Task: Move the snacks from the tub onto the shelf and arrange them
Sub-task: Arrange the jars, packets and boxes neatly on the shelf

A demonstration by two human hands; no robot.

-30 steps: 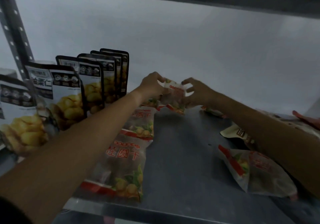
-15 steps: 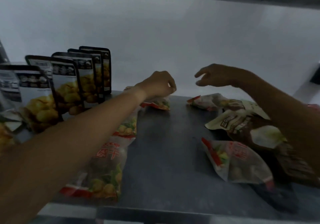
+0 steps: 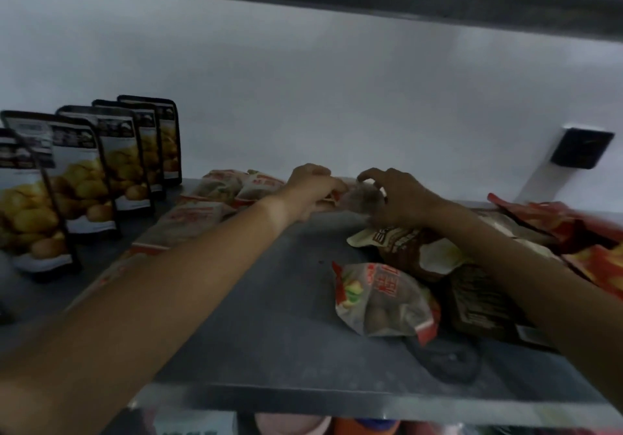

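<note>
Left hand: our left hand (image 3: 313, 192) reaches to the far edge of the shelf (image 3: 269, 316), fingers curled onto the left end of a small packet (image 3: 360, 198) — it looks like a pinch, though blur hides the fingertips.
Right hand: our right hand (image 3: 397, 198) arches over the same packet, fingers bent down onto it; we judge both hands grip it so it can be squared up.
Flat row: red-and-white packets (image 3: 202, 212) lie end to end from near left toward the far wall — the held packet seems meant to continue this line.
Standing pouches: the pouches (image 3: 87, 171) stand upright on the far left, faces forward.
Loose pile: a red-trimmed bag (image 3: 384, 299), a brown bag (image 3: 414, 249) and orange bags (image 3: 573, 229) lie jumbled on the right, not yet arranged.
Tub: not in view.
</note>
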